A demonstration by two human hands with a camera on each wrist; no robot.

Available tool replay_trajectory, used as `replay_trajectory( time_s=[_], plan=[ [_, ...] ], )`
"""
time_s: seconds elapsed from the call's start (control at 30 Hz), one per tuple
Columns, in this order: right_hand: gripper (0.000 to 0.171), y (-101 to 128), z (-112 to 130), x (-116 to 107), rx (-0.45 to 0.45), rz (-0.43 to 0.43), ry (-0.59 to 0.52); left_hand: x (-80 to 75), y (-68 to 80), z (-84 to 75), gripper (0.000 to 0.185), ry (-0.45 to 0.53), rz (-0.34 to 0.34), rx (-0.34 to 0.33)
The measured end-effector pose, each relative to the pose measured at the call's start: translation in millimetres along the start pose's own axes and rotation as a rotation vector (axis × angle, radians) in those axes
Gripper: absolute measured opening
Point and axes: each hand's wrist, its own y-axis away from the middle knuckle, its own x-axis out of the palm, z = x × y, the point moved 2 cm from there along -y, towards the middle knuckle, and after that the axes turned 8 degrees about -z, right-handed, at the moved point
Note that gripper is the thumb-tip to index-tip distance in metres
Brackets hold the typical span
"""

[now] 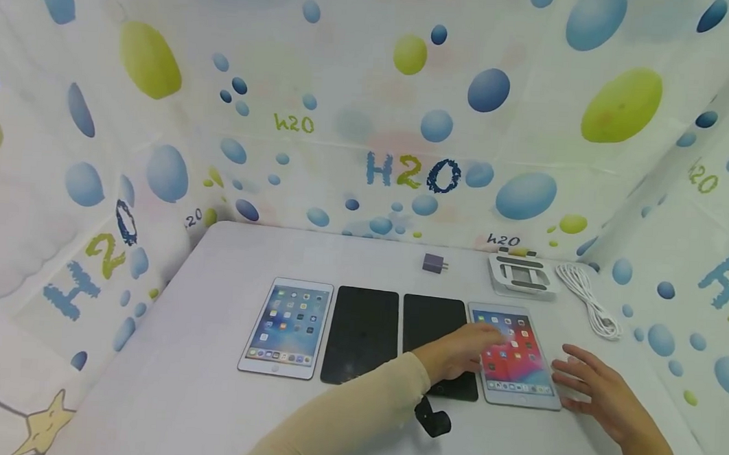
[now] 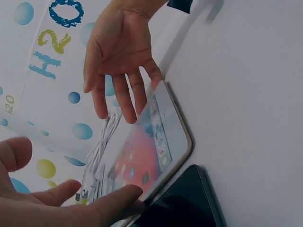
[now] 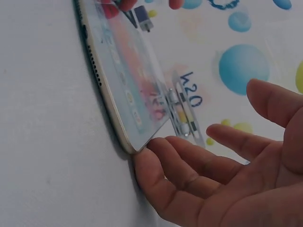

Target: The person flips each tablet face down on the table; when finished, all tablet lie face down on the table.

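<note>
Four tablets lie in a row on the white table (image 1: 209, 357); the rightmost tablet (image 1: 518, 373), its screen lit red, sits between both hands. Beside it lies a dark tablet (image 1: 436, 320). Left hand (image 1: 463, 353) rests flat on the screen, fingers straight; right hand (image 1: 597, 387) is open, fingertips (image 3: 147, 163) touching its corner.

Glossy glass face on lit tablet (image 1: 514, 357), pale metal-look edge with matt sheen, perforated grille along side. Two dark tablets (image 1: 361, 335) glossy black, faintly reflective. Second lit tablet (image 1: 288, 327) same glossy glass, white bezel. Table (image 1: 208, 384) matt white, smooth. Backdrop (image 1: 370, 118) thin printed sheet, slightly creased, soft sheen. Cable (image 1: 589, 301) smooth white plastic. Charger (image 1: 433, 263) matt purple plastic. Sleeve (image 1: 342, 419) beige knit cloth.
</note>
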Motion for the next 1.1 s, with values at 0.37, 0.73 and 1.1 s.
replay_trajectory(
  time_s=[0.37,0.73,1.1],
  plan=[
    [0.042,5,6,9,-0.129,0.181,-0.481,2.0,2.2,1.0,0.05,-0.042,0.09,-0.006],
    [0.046,13,31,51,-0.22,0.318,-0.542,0.3,0.9,-3.9,0.05,-0.107,0.098,0.006],
    [0.053,18,41,78,-0.32,0.095,-0.174,1.6,10.3,-14.7,0.063,-0.127,0.031,0.045]
  ],
)
